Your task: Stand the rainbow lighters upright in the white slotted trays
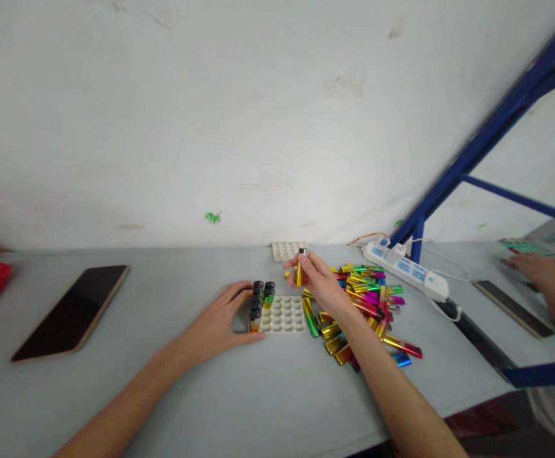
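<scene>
A white tray (284, 316) with rows of round-cornered holes lies on the table before me. Several lighters (257, 305) with black tops stand upright in its left columns. My left hand (224, 318) grips the tray's left end, thumb along the near edge and fingers behind the lighters. Above the tray's right side, my right hand (323, 280) pinches a gold lighter (299, 275) with its metal top up. A loose pile of shiny lighters (373, 299) in gold, green, red, purple and blue lies to the right of the tray, partly behind my right forearm.
Another white tray (289, 249) sits near the wall. A white power strip (406, 267) with cables lies right of the pile, beside a blue metal frame (449, 181). At left is a dark flat panel (74, 308). Another person's hand (538, 267) shows at far right.
</scene>
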`<state>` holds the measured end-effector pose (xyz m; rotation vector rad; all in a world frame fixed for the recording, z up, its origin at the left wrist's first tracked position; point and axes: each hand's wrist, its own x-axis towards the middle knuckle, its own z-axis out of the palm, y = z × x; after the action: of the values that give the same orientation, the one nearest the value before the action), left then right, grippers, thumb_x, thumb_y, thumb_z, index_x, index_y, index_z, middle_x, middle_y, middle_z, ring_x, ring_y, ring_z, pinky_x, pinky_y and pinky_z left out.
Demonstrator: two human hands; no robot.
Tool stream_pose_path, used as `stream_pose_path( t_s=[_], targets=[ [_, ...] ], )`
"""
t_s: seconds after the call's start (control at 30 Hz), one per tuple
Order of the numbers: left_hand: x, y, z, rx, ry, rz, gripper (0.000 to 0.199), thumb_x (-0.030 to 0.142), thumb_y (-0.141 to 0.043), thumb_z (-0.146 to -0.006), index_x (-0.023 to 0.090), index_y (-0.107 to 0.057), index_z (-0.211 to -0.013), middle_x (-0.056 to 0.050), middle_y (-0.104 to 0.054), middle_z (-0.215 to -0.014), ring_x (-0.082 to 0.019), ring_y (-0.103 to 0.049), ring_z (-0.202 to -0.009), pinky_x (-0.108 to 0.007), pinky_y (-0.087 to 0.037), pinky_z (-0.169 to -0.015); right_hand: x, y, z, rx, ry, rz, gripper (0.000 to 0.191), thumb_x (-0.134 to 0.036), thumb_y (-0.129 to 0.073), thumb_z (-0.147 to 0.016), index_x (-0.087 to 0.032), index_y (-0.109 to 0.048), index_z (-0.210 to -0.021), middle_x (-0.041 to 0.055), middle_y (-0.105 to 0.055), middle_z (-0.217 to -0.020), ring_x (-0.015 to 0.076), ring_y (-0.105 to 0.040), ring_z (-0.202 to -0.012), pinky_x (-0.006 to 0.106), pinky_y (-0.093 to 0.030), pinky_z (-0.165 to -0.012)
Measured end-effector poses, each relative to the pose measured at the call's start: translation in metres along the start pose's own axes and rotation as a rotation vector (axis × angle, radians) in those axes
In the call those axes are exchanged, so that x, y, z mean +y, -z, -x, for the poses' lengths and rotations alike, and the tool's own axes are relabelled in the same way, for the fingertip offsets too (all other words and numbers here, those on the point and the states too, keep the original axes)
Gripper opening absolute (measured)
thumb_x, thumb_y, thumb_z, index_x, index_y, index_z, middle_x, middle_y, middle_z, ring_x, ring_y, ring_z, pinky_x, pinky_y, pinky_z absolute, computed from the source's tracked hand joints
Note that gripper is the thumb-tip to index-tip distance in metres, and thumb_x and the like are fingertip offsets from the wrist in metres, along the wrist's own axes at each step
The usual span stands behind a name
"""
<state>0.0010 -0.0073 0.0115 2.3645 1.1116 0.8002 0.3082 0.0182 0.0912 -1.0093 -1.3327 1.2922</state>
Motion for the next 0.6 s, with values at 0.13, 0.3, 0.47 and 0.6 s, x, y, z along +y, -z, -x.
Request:
stream_pose_path(
  t_s=[0.13, 0.3, 0.47, 0.6],
  targets=[
    [-0.001, -0.002, 0.001, 0.007, 0.006, 0.000, 0.080, 0.067, -0.111, -0.094, 0.030, -0.082, -0.159, -0.016, -0.079, -0.177, -0.046, -0.078, -0.162, -0.061, -0.065, -0.144, 0.017, -0.010, 0.007, -0.036, -0.043, 0.015, 0.075, -0.104, -0.080, -0.098, -0.033, -0.061, -0.111, -0.0105, -0.049, -0.076, 0.0140, -0.036, -0.056, 0.029, -0.036, -0.054],
    [-0.004, -0.004, 0.002, 0.009, 0.000, -0.002, 0.083, 0.071, -0.110, -0.093, 0.031, -0.082, -0.160, -0.016, -0.079, -0.177, -0.047, -0.078, -0.162, -0.061, -0.065, -0.144, 0.030, -0.018, 0.015, 0.074, 0.012, 0.289, 0.074, -0.104, -0.060, -0.110, -0.033, -0.053, -0.090, -0.0069, -0.045, -0.071, 0.0189, -0.042, -0.064, 0.031, -0.035, -0.057],
    [-0.005, -0.003, 0.002, 0.006, 0.003, -0.008, 0.082, 0.073, -0.109, -0.094, 0.028, -0.082, -0.158, -0.018, -0.078, -0.178, -0.048, -0.078, -0.163, -0.063, -0.065, -0.143, 0.030, -0.024, 0.022, 0.185, 0.105, 0.477, 0.073, -0.087, -0.061, -0.116, -0.032, -0.043, -0.071, -0.0047, -0.046, -0.066, 0.0188, -0.044, -0.068, 0.034, -0.035, -0.066],
    [-0.005, -0.004, 0.002, 0.007, 0.010, -0.025, 0.083, 0.070, -0.111, -0.093, 0.029, -0.082, -0.159, -0.017, -0.079, -0.178, -0.048, -0.078, -0.162, -0.063, -0.065, -0.143, 0.034, -0.026, 0.026, 0.240, 0.074, 0.540, 0.063, -0.063, -0.071, -0.110, -0.033, -0.038, -0.067, -0.0060, -0.041, -0.063, 0.0181, -0.040, -0.066, 0.034, -0.034, -0.066]
  ],
)
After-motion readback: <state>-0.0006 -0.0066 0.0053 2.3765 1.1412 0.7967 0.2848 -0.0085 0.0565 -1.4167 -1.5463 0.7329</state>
